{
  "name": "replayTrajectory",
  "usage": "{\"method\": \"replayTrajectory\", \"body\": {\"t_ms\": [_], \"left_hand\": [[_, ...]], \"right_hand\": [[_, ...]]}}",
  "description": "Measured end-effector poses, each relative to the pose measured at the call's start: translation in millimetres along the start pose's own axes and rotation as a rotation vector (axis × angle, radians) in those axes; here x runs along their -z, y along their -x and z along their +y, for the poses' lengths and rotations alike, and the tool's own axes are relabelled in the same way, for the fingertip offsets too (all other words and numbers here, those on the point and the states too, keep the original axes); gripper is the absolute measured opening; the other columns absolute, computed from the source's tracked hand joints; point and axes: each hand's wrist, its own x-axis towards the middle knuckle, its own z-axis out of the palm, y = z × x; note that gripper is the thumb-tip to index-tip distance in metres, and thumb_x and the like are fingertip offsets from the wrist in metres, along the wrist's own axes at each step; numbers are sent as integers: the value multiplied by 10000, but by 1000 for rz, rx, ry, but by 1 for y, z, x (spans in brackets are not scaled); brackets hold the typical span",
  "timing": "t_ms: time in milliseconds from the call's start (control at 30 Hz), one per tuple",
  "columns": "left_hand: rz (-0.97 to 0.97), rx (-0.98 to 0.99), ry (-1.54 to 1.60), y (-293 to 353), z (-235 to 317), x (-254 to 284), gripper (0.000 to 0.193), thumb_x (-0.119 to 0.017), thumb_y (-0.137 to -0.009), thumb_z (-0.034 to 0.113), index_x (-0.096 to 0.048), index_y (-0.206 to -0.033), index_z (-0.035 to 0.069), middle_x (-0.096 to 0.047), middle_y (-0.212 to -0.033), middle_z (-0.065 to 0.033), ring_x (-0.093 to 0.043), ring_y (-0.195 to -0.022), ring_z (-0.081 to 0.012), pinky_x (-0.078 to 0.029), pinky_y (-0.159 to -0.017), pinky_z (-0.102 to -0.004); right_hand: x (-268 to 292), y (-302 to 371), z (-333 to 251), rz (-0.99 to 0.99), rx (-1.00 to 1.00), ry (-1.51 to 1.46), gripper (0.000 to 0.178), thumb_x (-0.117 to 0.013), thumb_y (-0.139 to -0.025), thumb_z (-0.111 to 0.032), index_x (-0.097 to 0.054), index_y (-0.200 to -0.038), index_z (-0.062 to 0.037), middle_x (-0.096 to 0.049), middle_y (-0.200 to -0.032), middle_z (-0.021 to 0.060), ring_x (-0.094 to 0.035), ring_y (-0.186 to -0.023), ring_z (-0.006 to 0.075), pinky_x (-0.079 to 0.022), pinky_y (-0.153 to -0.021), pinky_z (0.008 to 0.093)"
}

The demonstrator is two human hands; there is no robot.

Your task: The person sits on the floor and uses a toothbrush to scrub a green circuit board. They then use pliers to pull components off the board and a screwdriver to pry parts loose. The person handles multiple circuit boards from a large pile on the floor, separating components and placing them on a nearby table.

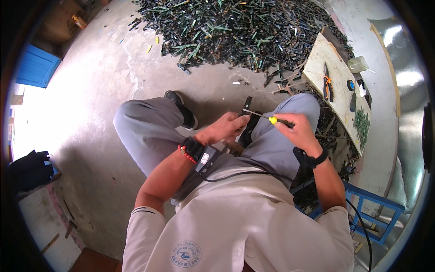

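Observation:
My left hand [228, 126] is closed around a slim black part [248, 102], whose far end sticks up past the fingers. In my right hand [297, 129] is a screwdriver [273, 120] with a yellow and black handle. Its metal shaft points left, and the tip meets or lies just over the black part near my left fingertips; I cannot tell if it touches. Both hands are above my lap, between my bent knees. The lower end of the black part is hidden by my left hand.
A large heap of dark and green strip-like pieces [244, 36] covers the floor ahead. On the right, a pale board [335, 63] carries orange-handled pliers [328, 86], a blue-and-black roll [350, 85] and green strips [361, 124]. A blue metal frame [385, 204] and a black cable [362, 222] are nearby.

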Motion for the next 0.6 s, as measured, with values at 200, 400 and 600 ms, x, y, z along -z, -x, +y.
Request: {"method": "replayTrajectory", "body": {"t_ms": [200,400,600], "left_hand": [[60,-49,35,-4,4,0,531,-490,-990,455,-447,-610,87,-410,-551,22,-399,-473,-92,-335,-448,-284],[67,-68,-43,-3,3,-3,490,-493,-996,419,-492,-647,75,-423,-558,32,-376,-490,-89,-293,-444,-301],[71,-74,-12,-1,4,-1,484,-492,-996,415,-489,-653,73,-421,-555,29,-376,-481,-88,-295,-438,-294]], "right_hand": [[1,12,-26,131,50,149,249,-691,-825,-91,-692,-1051,13,-708,-940,191,-703,-785,283,-538,-691,319],[-12,10,-31,185,75,166,237,-694,-819,-89,-694,-1034,8,-701,-894,191,-692,-724,287,-528,-637,326],[-20,16,-53,198,-28,164,218,-687,-824,-94,-692,-1015,12,-676,-809,194,-646,-617,294,-495,-572,344]]}}
